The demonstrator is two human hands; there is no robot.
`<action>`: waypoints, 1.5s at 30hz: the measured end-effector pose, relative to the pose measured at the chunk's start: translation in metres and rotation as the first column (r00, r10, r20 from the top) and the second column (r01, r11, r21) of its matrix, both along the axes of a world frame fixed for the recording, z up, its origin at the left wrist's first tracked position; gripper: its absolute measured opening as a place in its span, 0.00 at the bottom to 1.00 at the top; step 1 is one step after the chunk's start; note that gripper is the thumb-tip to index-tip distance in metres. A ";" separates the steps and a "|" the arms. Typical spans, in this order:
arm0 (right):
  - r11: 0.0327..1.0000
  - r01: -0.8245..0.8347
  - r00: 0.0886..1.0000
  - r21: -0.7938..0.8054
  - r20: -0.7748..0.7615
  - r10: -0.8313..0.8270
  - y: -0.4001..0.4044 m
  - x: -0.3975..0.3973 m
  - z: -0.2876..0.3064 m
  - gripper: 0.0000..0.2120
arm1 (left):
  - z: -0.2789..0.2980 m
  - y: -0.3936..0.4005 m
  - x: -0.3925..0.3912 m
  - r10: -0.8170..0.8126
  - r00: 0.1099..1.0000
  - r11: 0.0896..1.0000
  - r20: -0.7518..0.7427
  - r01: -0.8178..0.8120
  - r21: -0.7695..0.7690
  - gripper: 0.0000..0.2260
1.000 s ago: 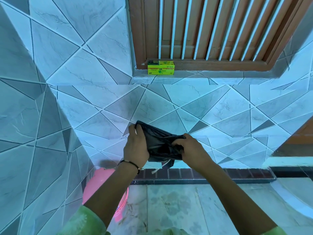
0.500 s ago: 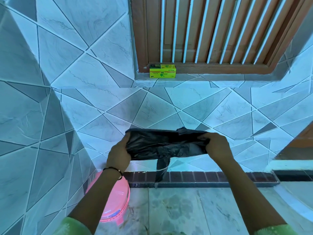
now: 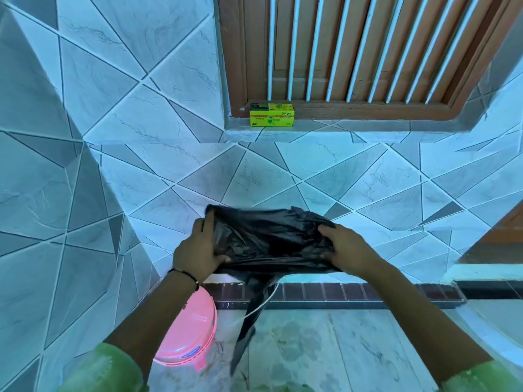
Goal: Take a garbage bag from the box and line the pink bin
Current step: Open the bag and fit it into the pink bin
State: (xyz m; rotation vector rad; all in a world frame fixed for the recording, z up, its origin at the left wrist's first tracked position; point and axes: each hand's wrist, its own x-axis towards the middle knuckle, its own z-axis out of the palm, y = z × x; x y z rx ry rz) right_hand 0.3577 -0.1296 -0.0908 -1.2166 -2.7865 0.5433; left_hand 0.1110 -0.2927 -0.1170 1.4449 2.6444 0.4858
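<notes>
A black garbage bag (image 3: 268,241) is stretched between both hands at waist height. My left hand (image 3: 195,250) grips its left edge and my right hand (image 3: 345,247) grips its right edge. A long tail of the bag and a thin white drawstring hang down from its middle toward the floor. The pink bin (image 3: 189,332) stands on the floor below my left forearm, lid on, partly hidden by that arm. The yellow-green bag box (image 3: 271,114) sits on the window ledge, far above the bag.
A tiled wall (image 3: 169,171) faces me and another tiled wall closes in on the left, next to the bin. A wooden window with white bars (image 3: 353,49) is above the ledge. A dark brick skirting (image 3: 353,292) runs along the floor; a raised step is at the right.
The folded bag has been pulled wider between my hands, and a tail now hangs lower toward the floor. My hands have moved slightly closer together than half a second ago.
</notes>
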 end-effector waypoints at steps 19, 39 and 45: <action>0.989 -0.148 0.915 -0.020 -0.382 0.129 -0.016 -0.020 0.054 0.30 | -0.024 0.043 0.033 -0.038 0.897 0.965 0.441 -0.081 0.249 0.11; 0.992 -0.050 0.994 -0.117 -0.102 0.038 0.029 0.024 0.005 0.14 | -0.001 0.027 -0.007 -0.213 0.945 0.867 0.249 0.066 0.494 0.08; 0.969 0.211 0.977 0.129 0.012 -0.214 0.048 0.030 0.005 0.17 | -0.003 0.009 -0.002 -0.380 0.911 0.885 -0.156 0.408 0.225 0.22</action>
